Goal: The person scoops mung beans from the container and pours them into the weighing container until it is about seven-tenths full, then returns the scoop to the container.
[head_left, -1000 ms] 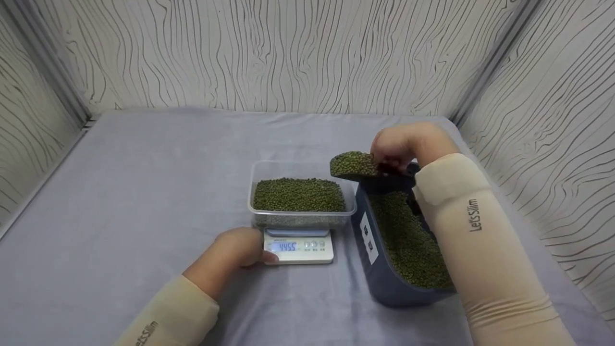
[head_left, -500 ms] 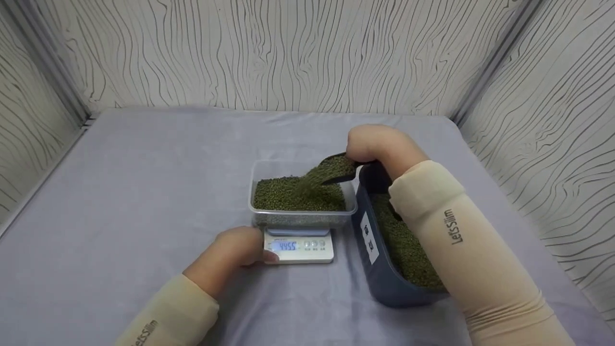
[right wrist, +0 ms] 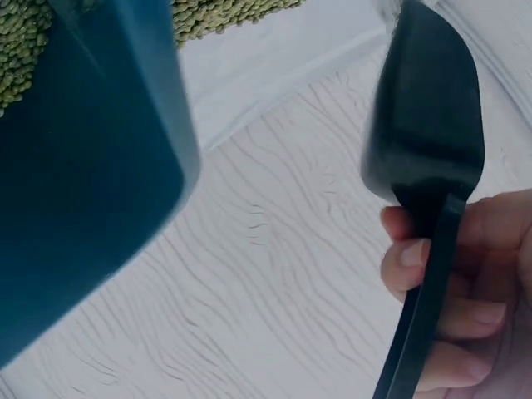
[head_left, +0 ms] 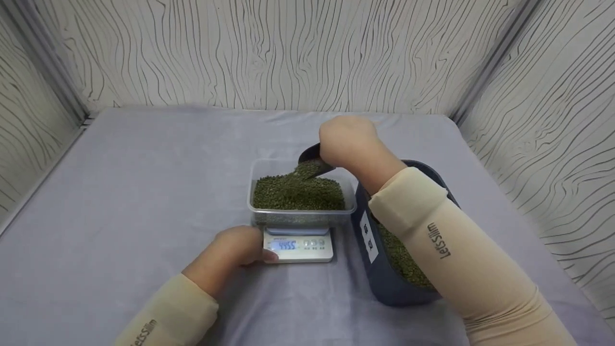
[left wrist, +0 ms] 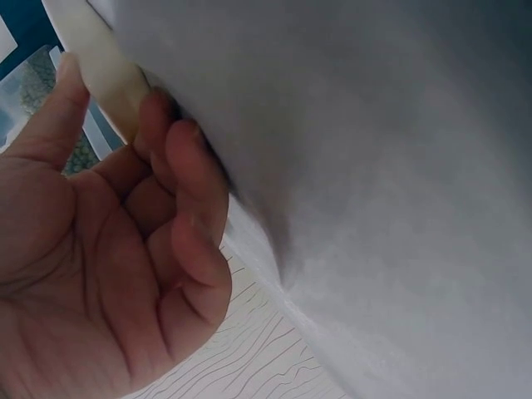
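My right hand (head_left: 348, 142) grips the handle of a black scoop (right wrist: 432, 108), with the fingers wrapped round it in the right wrist view. Tilted over a clear plastic container (head_left: 301, 212), the scoop is spilling green mung beans (head_left: 271, 192) onto the beans inside. That container sits on a white kitchen scale (head_left: 300, 255), whose lit display appears to read 4455, any decimal point being too small to make out. At the scale's near left corner, my left hand (head_left: 240, 245) pinches its edge, thumb on top and curled fingers at the side and below.
To the right, close beside the container, stands a deep dark-blue bin (head_left: 384, 286) with more mung beans and a white label (head_left: 368, 240). My right forearm (head_left: 451, 250) crosses over it. A pale cloth (head_left: 144, 182) covers the table; patterned panels (head_left: 269, 57) rise around it.
My right hand has moved left from above the bin to over the container, tipping the full scoop so beans pour out. The left hand and the displayed number look the same.
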### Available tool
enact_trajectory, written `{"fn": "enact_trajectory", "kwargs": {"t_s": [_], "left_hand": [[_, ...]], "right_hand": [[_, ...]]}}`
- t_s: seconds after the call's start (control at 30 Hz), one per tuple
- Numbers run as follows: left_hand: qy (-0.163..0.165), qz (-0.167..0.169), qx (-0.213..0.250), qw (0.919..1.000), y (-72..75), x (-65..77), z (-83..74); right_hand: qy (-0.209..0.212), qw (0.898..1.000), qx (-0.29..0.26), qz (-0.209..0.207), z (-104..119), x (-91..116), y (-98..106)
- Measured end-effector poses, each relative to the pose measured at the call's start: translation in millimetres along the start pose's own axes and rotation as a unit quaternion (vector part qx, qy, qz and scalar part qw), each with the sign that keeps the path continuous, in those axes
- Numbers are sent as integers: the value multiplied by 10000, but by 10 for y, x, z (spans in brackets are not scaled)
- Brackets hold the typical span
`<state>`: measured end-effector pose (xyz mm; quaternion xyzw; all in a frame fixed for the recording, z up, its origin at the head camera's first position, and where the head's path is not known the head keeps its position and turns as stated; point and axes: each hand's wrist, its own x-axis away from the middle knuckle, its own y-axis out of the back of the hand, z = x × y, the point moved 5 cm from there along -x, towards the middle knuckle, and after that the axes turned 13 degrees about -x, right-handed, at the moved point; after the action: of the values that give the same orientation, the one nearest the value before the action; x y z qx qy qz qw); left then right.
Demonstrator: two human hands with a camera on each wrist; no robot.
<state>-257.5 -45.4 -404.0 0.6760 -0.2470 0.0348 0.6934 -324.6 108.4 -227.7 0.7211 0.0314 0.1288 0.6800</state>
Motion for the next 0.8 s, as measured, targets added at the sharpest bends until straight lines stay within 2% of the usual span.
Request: {"fn": "enact_trajectory", "kwargs": {"t_s": [0.17,0.3,0.6,0.8], "left_hand": [[50,54,4,10000,3,6,6],[55,141,-18,9999,9,18,1],[60,155,-16,9999,30,38,-1],[-21,72,65,10000,41,46,-11]], "right_hand": [[166,9978,571,-281,105,19,4],[209,9961,792,-338,144,31,-14],[144,9952,930,-270,91,15,-32],[115,9977,613,-281,-55,7,-39]]}}
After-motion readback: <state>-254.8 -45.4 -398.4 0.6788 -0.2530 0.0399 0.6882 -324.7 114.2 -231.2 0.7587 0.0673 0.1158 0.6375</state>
